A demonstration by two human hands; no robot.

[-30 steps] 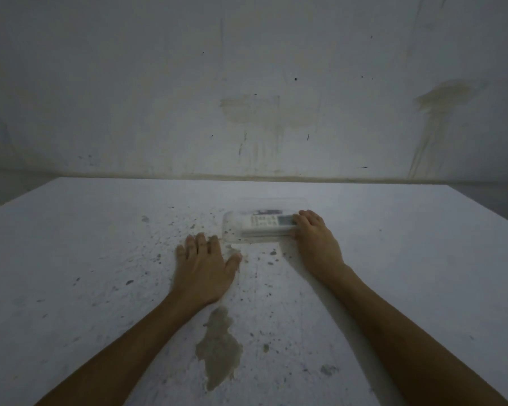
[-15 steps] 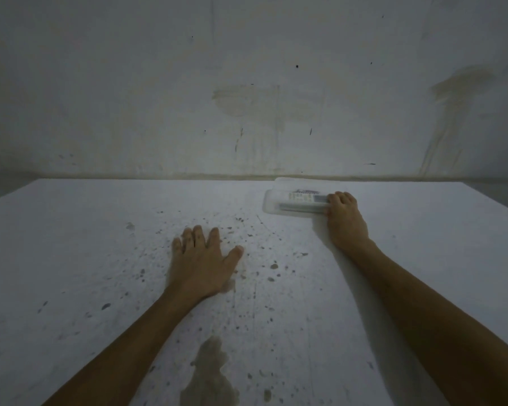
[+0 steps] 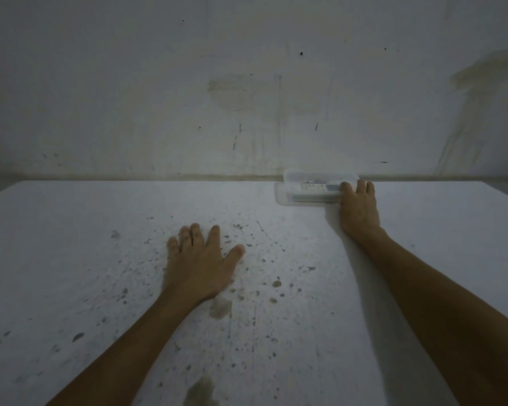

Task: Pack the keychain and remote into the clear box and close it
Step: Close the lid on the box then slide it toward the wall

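Resting at the far edge of the bench (image 3: 71,259), close to the wall (image 3: 247,83), the clear box (image 3: 308,190) lies with its long axis running left to right across your view. Your right hand (image 3: 359,210) is at its right end, fingers (image 3: 361,187) laid over that end and onto the lid; it looks like a light hold or a push, not a full wrap, and how firmly it grips you cannot tell from here. Your left hand (image 3: 200,265) lies flat and open on the bench, palm down, holding nothing, well apart from the box and nearer to you.

So the box sits straight ahead of the right hand and far off to the right of the left one; anything more done to it falls to the right hand unless the left reaches forward across the bench.

Inside, the remote (image 3: 314,189) shows as a pale bar lying along the box. The keychain cannot be made out; a small dark patch behind the remote may be it. The lid appears down, but dim light and clear plastic hide whether it is latched.
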